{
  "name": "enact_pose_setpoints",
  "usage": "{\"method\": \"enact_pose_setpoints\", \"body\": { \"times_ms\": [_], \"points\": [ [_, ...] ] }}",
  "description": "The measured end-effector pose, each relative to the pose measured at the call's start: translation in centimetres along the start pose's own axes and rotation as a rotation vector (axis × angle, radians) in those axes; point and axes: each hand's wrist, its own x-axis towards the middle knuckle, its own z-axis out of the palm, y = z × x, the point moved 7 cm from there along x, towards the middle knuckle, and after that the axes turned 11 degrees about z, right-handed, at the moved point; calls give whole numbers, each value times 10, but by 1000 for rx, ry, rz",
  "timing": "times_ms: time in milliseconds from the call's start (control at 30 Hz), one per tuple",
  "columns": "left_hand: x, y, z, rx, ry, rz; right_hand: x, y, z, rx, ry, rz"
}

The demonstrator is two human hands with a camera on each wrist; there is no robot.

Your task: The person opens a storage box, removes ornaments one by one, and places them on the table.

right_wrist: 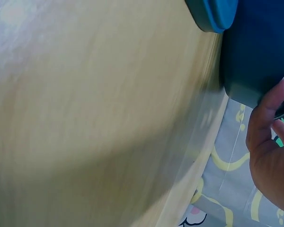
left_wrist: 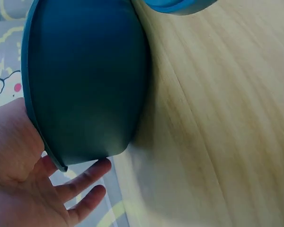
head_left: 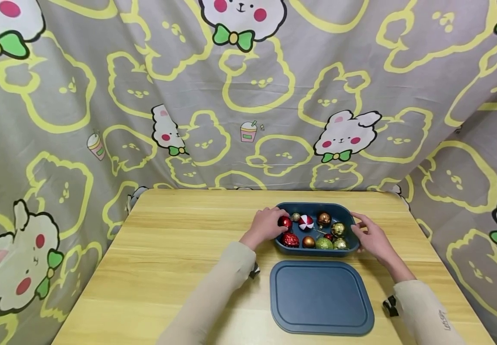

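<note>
A dark blue storage box (head_left: 309, 251) sits on the table, filled with several Christmas baubles. My left hand (head_left: 266, 224) grips the box's left end, thumb side over the rim beside a shiny red bauble (head_left: 285, 222); in the left wrist view its other fingers (left_wrist: 85, 179) spread outside the end wall. At the right end my right hand (head_left: 371, 235) holds the box, its thumb against the wall in the right wrist view. Inside lie a red-and-white bauble (head_left: 306, 222), a copper one (head_left: 324, 219), gold ones (head_left: 338, 229) and a green glittery one (head_left: 323, 243).
In front of the box lies its flat blue lid (head_left: 321, 297) on the wooden table (head_left: 158, 268). A grey curtain (head_left: 274, 158) with yellow outlines and cartoon animals hangs behind the table and along both sides.
</note>
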Motion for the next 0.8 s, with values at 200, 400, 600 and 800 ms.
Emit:
{"method": "enact_pose_setpoints", "body": {
  "times_ms": [200, 400, 600, 800],
  "points": [
    [0, 1, 3, -13, -6, -3, -1, 2, 0, -3, -2, 5],
    [0, 2, 2, -28, 17, 10, -1, 0, -1, 1, -3, 3],
    [-1, 1, 0, -40, 55, 17, -1, -2, 0, 3, -6, 1],
    [-3, 1, -2, -38, 96, 32, -2, -4, 0, 7, -11, 3]
  ]
}}
